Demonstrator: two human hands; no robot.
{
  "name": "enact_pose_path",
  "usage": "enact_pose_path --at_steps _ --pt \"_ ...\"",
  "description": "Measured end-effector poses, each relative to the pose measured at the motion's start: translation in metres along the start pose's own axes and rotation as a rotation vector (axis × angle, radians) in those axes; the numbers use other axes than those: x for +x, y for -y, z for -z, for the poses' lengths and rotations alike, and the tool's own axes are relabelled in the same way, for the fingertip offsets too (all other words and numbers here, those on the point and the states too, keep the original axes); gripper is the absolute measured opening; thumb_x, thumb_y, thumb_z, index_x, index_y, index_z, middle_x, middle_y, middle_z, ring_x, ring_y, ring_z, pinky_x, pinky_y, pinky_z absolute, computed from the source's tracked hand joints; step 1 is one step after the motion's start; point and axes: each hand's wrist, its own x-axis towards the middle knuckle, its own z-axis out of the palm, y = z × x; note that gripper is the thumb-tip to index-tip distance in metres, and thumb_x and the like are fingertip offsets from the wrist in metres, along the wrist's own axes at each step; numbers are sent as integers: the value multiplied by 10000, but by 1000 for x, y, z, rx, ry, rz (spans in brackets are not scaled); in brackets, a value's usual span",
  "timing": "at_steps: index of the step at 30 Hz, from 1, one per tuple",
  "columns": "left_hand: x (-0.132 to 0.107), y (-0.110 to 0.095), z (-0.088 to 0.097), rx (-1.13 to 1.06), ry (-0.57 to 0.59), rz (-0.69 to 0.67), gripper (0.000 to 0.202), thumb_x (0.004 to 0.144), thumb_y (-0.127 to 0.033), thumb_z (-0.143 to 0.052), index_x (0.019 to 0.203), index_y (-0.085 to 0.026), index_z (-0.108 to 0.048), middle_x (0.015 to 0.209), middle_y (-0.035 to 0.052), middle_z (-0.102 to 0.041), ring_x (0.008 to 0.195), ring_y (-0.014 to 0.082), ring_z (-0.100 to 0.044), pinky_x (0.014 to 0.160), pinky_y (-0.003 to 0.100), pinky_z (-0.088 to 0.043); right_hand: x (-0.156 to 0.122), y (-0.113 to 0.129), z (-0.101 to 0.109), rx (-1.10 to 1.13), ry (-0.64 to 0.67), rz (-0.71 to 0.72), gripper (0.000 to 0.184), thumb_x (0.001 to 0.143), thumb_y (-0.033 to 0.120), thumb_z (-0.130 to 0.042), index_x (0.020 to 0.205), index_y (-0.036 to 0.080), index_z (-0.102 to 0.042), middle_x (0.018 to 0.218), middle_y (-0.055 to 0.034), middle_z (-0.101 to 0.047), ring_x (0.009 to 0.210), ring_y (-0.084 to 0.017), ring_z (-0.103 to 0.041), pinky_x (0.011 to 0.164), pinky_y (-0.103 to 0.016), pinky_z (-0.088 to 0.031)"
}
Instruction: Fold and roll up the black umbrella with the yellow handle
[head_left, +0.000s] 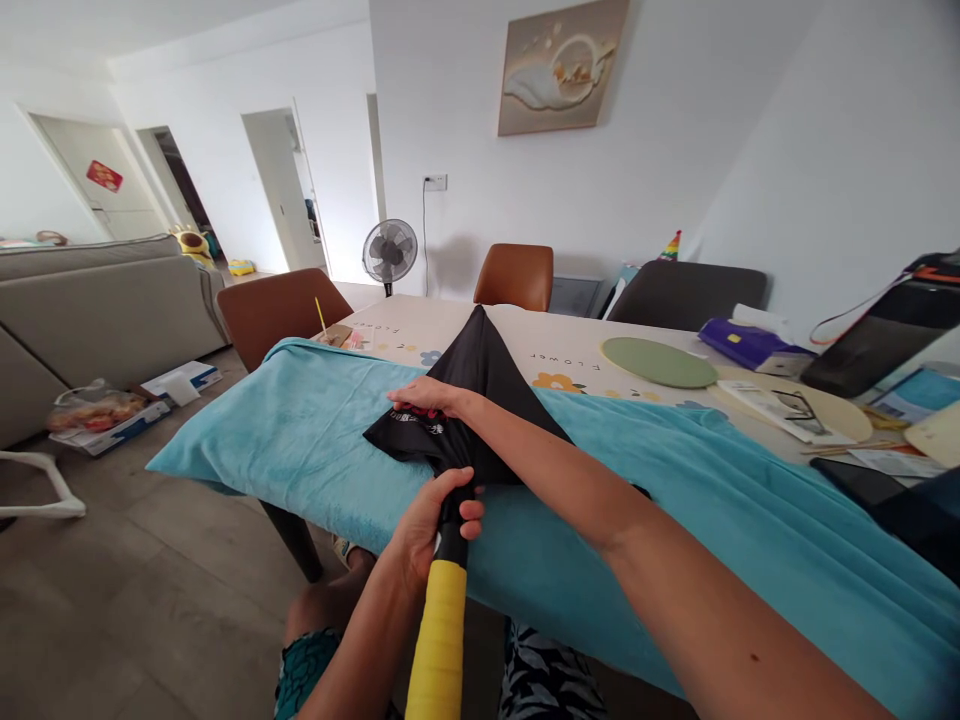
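Observation:
A black umbrella (484, 385) with loosely folded panels lies on a turquoise towel-like cloth (360, 420), its tip pointing away from me. Its handle (439, 640) is wrapped in yellow and reaches down towards me. My left hand (442, 510) is closed around the gathered black fabric just above the handle. Further up, my right hand (431, 397) reaches across to the left panel, its fingers bent over the fabric beside red and white printing. The right forearm hides part of the right-hand panel.
The patterned table (465, 325) stretches ahead, with a green round mat (660, 362), a purple tissue pack (750, 345) and glasses (799, 408) at right. Chairs (514, 277) stand around it. A fan (390, 250) is behind; boxes (112, 425) lie on the floor at left.

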Motion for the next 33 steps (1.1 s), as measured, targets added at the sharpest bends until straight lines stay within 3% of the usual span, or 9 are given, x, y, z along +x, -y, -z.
enact_pose_path --at_steps 3,6,10,15,20,23,26,30,33 --pt "-2 -2 -1 -14 -6 16 261 883 -297 -396 711 -120 -484 415 -39 -381 322 50 -352 305 130 -269 -5 2 5 391 87 111 219 777 334 -571 705 144 -651 802 -42 -648 728 -118 -585 638 -200 -466" --pt "-2 -2 0 -35 10 24 265 880 -298 -400 712 -115 -492 416 -39 -381 322 50 -356 301 127 -265 -21 -4 23 814 143 177 228 824 313 -501 755 139 -631 848 -67 -672 816 -175 -634 740 -309 -514" --pt "-3 -3 1 -66 44 36 273 881 -294 -389 709 -112 -496 426 -41 -374 324 45 -350 303 125 -276 -55 -24 63 928 -118 243 184 811 277 -513 765 144 -630 786 -53 -683 700 -166 -642 689 -340 -541" --pt "-5 -4 -2 -72 23 31 286 889 -276 -367 690 -111 -488 435 -35 -379 331 39 -341 301 123 -287 -98 -41 85 560 -302 324 134 755 276 -590 756 160 -658 779 -45 -682 731 -172 -638 726 -337 -530" --pt "-6 -4 -3 -96 23 11 277 884 -291 -404 719 -94 -508 453 -27 -403 339 40 -360 302 124 -306 -119 -40 58 46 -187 433 184 771 315 -580 857 199 -694 937 -30 -692 952 -187 -608 933 -352 -413" --pt "-7 -3 -2 -111 11 15 316 889 -334 -409 729 -87 -523 442 -34 -391 332 44 -372 291 122 -302 -115 -45 36 -181 -78 546 205 817 311 -521 933 230 -670 1053 -13 -665 1073 -196 -556 1057 -444 -230" --pt "-7 -3 1 -105 10 21 341 889 -373 -407 745 -93 -535 469 -11 -450 335 54 -414 286 128 -320 -109 -53 22 -391 -93 660 234 877 298 -431 958 238 -642 1104 -13 -644 1177 -189 -476 1084 -475 -80" --pt "-5 -1 3 -74 11 -14 419 857 -465 -417 815 -75 -565 644 95 -607 480 141 -590 389 211 -476 -106 -54 17 -537 -160 721 286 914 283 -338 897 221 -617 999 -22 -662 1093 -164 -515 1073 -433 -123" --pt "-3 3 -2 -56 40 -93 445 821 -490 -459 907 -70 -578 708 103 -619 678 244 -657 527 323 -550 -107 -53 18 -616 -190 756 325 917 267 -290 808 200 -589 892 -32 -656 967 -162 -544 1056 -421 -162"
